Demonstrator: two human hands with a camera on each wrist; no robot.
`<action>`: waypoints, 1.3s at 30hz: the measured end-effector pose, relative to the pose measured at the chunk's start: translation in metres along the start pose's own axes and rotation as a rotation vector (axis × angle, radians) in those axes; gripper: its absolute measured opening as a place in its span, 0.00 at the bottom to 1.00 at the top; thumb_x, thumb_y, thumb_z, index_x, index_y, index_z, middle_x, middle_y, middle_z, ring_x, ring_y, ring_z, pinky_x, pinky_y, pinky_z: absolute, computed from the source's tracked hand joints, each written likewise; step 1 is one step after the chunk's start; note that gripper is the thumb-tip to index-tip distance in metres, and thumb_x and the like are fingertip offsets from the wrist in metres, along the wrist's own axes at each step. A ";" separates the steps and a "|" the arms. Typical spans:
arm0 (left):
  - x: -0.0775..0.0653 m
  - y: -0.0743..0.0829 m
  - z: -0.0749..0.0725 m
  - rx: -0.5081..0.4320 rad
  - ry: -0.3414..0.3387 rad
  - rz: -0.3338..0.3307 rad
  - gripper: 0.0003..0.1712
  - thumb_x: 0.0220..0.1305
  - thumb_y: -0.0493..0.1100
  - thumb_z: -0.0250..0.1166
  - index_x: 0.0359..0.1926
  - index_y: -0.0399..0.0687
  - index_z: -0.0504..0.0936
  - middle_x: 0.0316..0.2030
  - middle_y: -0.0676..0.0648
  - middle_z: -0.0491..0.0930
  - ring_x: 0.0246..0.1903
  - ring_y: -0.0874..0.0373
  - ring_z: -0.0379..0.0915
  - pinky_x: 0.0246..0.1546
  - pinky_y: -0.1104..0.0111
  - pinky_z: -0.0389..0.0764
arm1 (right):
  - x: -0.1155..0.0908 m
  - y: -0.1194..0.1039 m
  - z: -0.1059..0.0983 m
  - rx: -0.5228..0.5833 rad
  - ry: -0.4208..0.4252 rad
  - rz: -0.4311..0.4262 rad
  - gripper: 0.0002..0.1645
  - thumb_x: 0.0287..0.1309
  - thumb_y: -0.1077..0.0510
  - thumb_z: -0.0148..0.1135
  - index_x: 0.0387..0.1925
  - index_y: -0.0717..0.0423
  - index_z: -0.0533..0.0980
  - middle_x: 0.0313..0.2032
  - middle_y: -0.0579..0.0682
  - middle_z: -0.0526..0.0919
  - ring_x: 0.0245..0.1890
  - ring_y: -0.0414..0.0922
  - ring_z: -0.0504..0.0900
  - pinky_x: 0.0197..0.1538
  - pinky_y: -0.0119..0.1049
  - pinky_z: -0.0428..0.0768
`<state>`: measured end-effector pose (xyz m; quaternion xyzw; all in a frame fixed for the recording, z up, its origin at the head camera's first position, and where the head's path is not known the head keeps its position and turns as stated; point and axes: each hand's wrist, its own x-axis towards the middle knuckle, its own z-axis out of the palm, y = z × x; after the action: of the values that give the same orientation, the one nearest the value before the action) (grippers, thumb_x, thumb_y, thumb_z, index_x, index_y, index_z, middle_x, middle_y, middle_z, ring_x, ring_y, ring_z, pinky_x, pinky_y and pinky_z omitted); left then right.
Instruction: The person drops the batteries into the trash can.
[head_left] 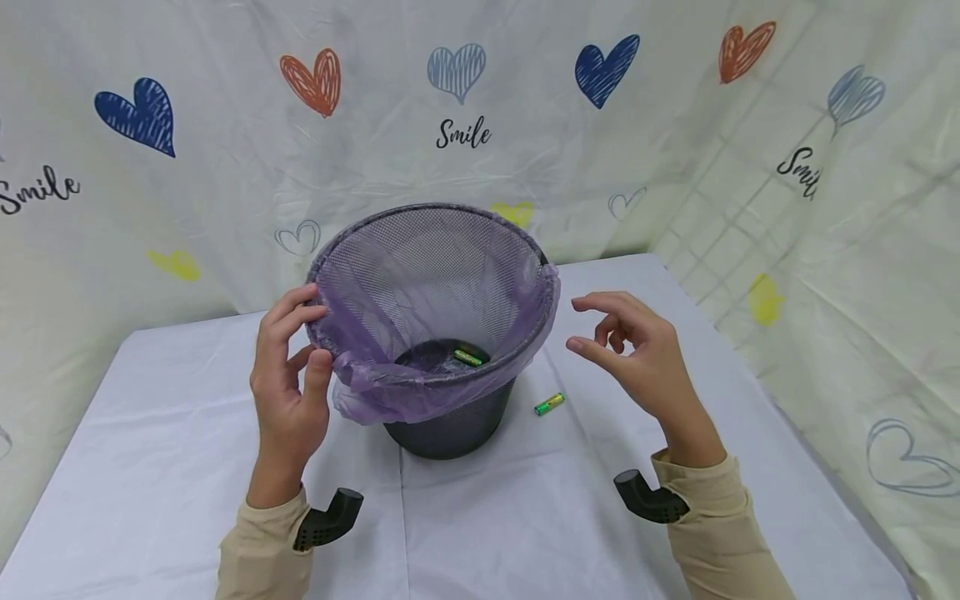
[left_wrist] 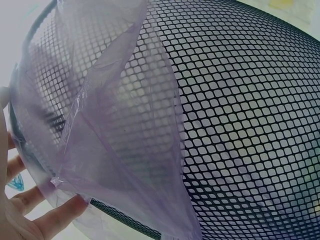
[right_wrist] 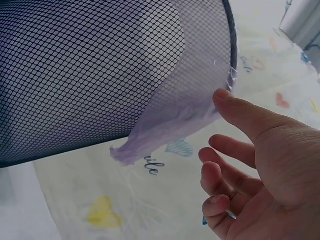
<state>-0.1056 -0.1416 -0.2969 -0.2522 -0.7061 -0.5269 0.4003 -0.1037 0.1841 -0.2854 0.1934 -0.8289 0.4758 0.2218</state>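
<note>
A black mesh waste bin (head_left: 450, 429) stands on the table, its mouth facing me, lined with a translucent purple bin bag (head_left: 397, 404) folded over the rim. My left hand (head_left: 288, 379) is at the bin's left side, fingers spread and fingertips touching the bag-covered rim; the wrist view shows the bag's loose flap (left_wrist: 125, 135) beside them. To the right of the bin, my right hand (head_left: 637, 346) hangs with thumb and forefinger apart, holding nothing. In the right wrist view its thumb overlaps the rim's edge. A green battery (head_left: 468, 357) lies inside the bin.
Another green battery (head_left: 550, 404) lies on the white tablecloth (head_left: 480, 525), just right of the bin's base. Behind the table hangs a pale curtain (head_left: 375, 150) printed with hearts and "Smile". Black camera mounts (head_left: 330, 518) sit at both wrists.
</note>
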 end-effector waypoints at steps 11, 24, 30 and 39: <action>0.000 0.000 0.000 -0.010 0.002 0.002 0.34 0.64 0.56 0.53 0.47 0.22 0.70 0.54 0.29 0.68 0.58 0.44 0.65 0.40 0.83 0.77 | -0.006 0.008 0.000 -0.026 -0.035 0.021 0.23 0.42 0.70 0.68 0.45 0.64 0.76 0.41 0.48 0.79 0.30 0.41 0.76 0.32 0.28 0.74; 0.000 0.000 0.001 -0.002 0.005 -0.005 0.35 0.64 0.57 0.53 0.47 0.22 0.70 0.55 0.29 0.68 0.58 0.44 0.65 0.40 0.83 0.76 | -0.012 0.017 0.000 -0.064 -0.069 0.026 0.23 0.42 0.68 0.69 0.45 0.60 0.77 0.43 0.57 0.80 0.37 0.46 0.75 0.36 0.30 0.74; 0.000 0.000 0.001 -0.004 0.005 -0.003 0.35 0.64 0.57 0.53 0.47 0.22 0.70 0.55 0.29 0.68 0.59 0.44 0.64 0.40 0.83 0.76 | -0.015 0.022 0.003 -0.114 -0.101 0.056 0.23 0.44 0.64 0.69 0.46 0.56 0.77 0.44 0.52 0.81 0.40 0.46 0.75 0.39 0.32 0.75; 0.000 0.000 0.001 0.003 0.001 -0.006 0.35 0.64 0.57 0.53 0.47 0.22 0.69 0.55 0.29 0.68 0.59 0.44 0.64 0.40 0.83 0.76 | -0.022 0.031 0.006 -0.137 -0.147 0.112 0.23 0.45 0.62 0.69 0.47 0.55 0.76 0.45 0.51 0.81 0.41 0.45 0.75 0.40 0.33 0.75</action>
<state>-0.1054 -0.1406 -0.2968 -0.2492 -0.7072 -0.5273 0.3997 -0.1032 0.1960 -0.3219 0.1655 -0.8831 0.4140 0.1461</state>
